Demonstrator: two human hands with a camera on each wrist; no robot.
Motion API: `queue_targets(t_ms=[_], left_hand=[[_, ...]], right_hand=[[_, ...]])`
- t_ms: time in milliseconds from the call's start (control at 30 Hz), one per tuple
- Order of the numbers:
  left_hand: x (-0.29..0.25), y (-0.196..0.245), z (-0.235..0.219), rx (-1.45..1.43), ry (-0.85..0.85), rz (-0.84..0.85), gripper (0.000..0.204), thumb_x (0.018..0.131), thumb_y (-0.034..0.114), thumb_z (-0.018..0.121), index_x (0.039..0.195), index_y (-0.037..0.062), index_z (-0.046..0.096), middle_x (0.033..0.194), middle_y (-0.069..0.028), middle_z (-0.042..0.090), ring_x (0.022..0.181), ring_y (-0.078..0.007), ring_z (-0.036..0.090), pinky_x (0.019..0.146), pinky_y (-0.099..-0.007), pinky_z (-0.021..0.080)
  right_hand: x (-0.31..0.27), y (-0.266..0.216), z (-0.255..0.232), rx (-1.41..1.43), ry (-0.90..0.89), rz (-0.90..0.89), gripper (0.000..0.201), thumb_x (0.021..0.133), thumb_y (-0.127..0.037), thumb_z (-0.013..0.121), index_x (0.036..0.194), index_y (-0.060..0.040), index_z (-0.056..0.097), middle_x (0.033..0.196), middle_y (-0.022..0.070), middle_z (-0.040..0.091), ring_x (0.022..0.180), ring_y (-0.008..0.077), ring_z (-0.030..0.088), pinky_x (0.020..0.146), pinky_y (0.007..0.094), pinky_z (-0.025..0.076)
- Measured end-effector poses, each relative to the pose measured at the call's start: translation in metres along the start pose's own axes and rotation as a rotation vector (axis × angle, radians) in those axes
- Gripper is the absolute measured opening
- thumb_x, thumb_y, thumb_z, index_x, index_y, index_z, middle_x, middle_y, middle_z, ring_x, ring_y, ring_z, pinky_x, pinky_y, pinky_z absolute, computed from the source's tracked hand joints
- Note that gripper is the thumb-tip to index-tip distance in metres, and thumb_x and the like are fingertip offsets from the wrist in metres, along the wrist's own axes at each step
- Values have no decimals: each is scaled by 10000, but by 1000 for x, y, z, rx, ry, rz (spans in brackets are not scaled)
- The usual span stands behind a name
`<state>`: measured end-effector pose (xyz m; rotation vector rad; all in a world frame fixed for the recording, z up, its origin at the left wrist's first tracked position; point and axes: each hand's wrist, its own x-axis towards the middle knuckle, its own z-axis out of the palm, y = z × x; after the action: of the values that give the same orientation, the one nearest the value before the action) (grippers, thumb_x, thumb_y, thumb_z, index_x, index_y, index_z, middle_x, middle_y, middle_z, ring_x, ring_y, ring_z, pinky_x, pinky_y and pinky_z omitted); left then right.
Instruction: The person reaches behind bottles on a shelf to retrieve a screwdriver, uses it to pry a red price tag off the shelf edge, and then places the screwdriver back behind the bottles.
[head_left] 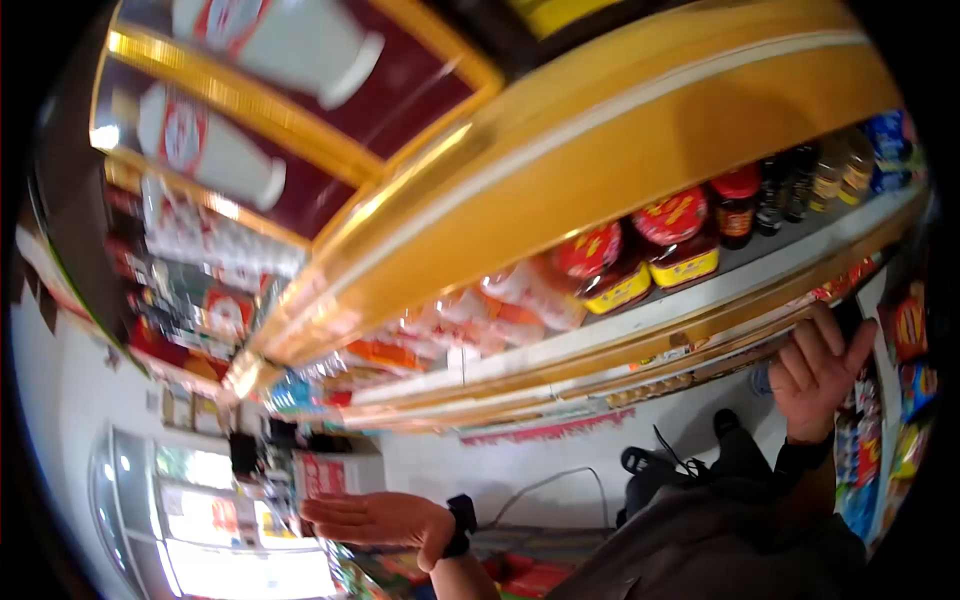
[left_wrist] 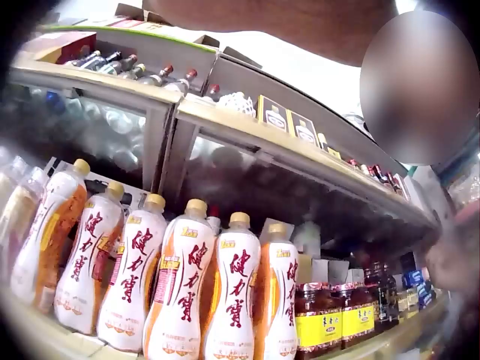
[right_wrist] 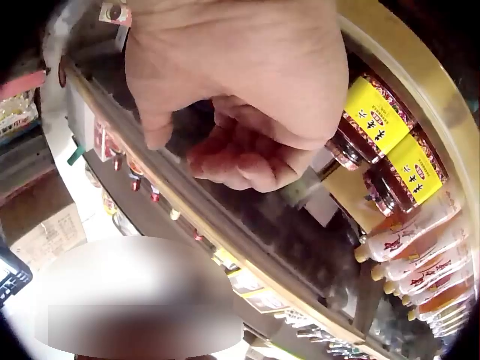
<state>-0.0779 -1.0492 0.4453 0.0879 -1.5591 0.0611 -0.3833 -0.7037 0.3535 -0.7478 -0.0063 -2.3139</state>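
Observation:
My left hand (head_left: 380,522) is held out flat with straight fingers, away from the shelves, and nothing is in it. My right hand (head_left: 812,375) is raised near the right end of the shelf (head_left: 440,378), thumb apart and fingers loosely bent. In the right wrist view that right hand (right_wrist: 240,82) has curled fingers around nothing. A row of white-and-orange drink bottles (left_wrist: 184,285) with yellow caps stands on the shelf. Beside them are dark jars (left_wrist: 319,322) with yellow labels and red lids (head_left: 670,215). Small dark bottles (head_left: 770,195) stand further right.
Boxes with pictures of a white bottle (head_left: 205,135) are above the shelf at upper left. Packaged goods (head_left: 910,385) line another shelf at far right. My feet in dark sandals (head_left: 640,460) are on the pale floor (head_left: 430,470). A bright glass door (head_left: 240,520) is at lower left.

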Motion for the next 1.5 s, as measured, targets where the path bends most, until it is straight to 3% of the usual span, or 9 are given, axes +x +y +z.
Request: queue_targets(t_ms=[333, 533, 600, 700, 833, 967, 1033, 1133, 1500], left_hand=[[-29, 58, 2, 125, 7, -88, 1174, 867, 899, 263, 1624, 30, 36, 1668, -283, 78, 1557, -432, 68, 1254, -567, 20], [-36, 120, 30, -123, -85, -307, 1216, 813, 947, 284, 1634, 89, 24, 1662, -287, 112, 1547, -444, 122, 1256, -557, 40], [-39, 146, 48, -346, -38, -471, 1287, 765, 973, 350, 1633, 81, 20, 1629, -339, 166, 1536, -446, 167, 1260, -540, 41], [-57, 186, 59, -444, -182, -441, 1296, 756, 979, 345, 1633, 85, 12, 1645, -297, 175, 1544, -439, 138, 1262, -542, 27], [-73, 243, 93, -485, -456, 62, 1214, 810, 923, 379, 1641, 121, 3, 1692, -93, 205, 1556, -332, 196, 1274, -476, 73], [-101, 280, 92, -538, -432, -45, 1105, 863, 896, 286, 1639, 130, 111, 1699, -28, 196, 1561, -257, 200, 1276, -457, 88], [-106, 286, 95, -589, -444, -85, 1064, 886, 876, 266, 1636, 130, 151, 1697, -31, 201, 1559, -250, 211, 1276, -453, 91], [-100, 291, 101, -657, -398, -125, 624, 1083, 446, 344, 1623, 151, 235, 1681, -35, 255, 1569, -203, 166, 1282, -436, 59], [-110, 208, 56, -596, -423, -15, 1086, 856, 791, 385, 1629, 100, 62, 1688, -152, 136, 1572, -313, 66, 1261, -499, -3]], right_hand=[[37, -8, 5, -14, -163, 255, 520, 949, -663, 571, 918, -149, 510, 686, -28, 465, 578, 101, 407, 568, 267, 325], [35, -8, 36, -71, -22, 235, 294, 793, -28, 617, 696, -150, 368, 632, -22, 415, 533, 141, 328, 537, 330, 225], [26, -10, 36, -129, -53, 264, 333, 789, -7, 624, 671, -145, 345, 606, -26, 386, 524, 138, 309, 530, 332, 222], [16, 0, 38, -184, -70, 387, 422, 761, 77, 625, 628, -132, 284, 557, -37, 292, 517, 131, 267, 517, 336, 219], [8, 38, 29, 61, 37, 556, 391, 832, 44, 563, 639, -134, 273, 561, -31, 263, 509, 116, 230, 504, 323, 216], [4, 59, 17, 156, 109, 653, 362, 863, -5, 545, 606, -124, 321, 535, -28, 304, 463, 108, 285, 485, 305, 237], [0, 67, 15, 27, 90, 627, 350, 866, -32, 560, 604, -130, 350, 540, -40, 337, 463, 96, 329, 479, 294, 247], [2, 73, 16, 85, 102, 724, 375, 853, -29, 541, 609, -158, 287, 550, -62, 289, 469, 77, 266, 479, 281, 214], [13, 147, 20, 33, 97, 676, 377, 887, -82, 554, 598, -148, 321, 561, -58, 265, 478, 71, 256, 481, 272, 213]])
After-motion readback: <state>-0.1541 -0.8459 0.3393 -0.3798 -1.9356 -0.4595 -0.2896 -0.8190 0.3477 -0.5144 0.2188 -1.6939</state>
